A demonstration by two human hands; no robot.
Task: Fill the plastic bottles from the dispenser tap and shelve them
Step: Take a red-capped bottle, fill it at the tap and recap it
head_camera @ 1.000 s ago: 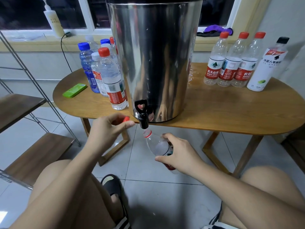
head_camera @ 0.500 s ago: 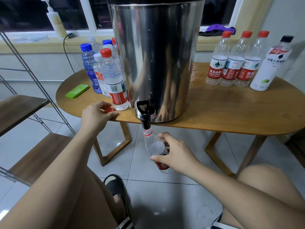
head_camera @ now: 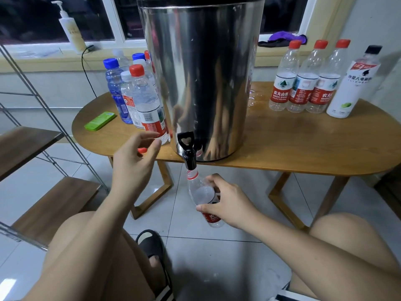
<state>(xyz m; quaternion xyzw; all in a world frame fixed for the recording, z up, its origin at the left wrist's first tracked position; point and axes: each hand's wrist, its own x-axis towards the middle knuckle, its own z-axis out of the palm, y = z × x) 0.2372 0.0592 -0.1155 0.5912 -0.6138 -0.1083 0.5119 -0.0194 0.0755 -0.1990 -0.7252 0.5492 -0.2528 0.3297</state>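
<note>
Bottle [head_camera: 202, 196] is clear plastic with a red ring on its neck and a red and white label low down. It has no cap on. It leans a bit, and its open mouth is right up at the black tap [head_camera: 188, 152]. I cannot tell if there is water in it. It hangs in the air under the edge of the table [head_camera: 293, 144], over the floor tiles. The right hand [head_camera: 227, 205] holds it round the middle, with thumb and fingers curled on it. The left hand [head_camera: 134, 161] is up by the table edge with loose, spread fingers and holds nothing. A small red cap [head_camera: 142, 150] lies on the table just behind those fingers. The tap sticks out low on the big shiny dispenser [head_camera: 201, 72], which stands on the table. A bunch of bottles [head_camera: 149, 105] with blue, white and red caps stands just left of it, and a green box [head_camera: 99, 121] lies near them. Three bottles [head_camera: 303, 83] with red caps stand in a row on the right, touching each other, with a white bottle [head_camera: 351, 88] with a black cap beside them. A wood shelf [head_camera: 54, 205] on a metal frame is at the far left.
</note>
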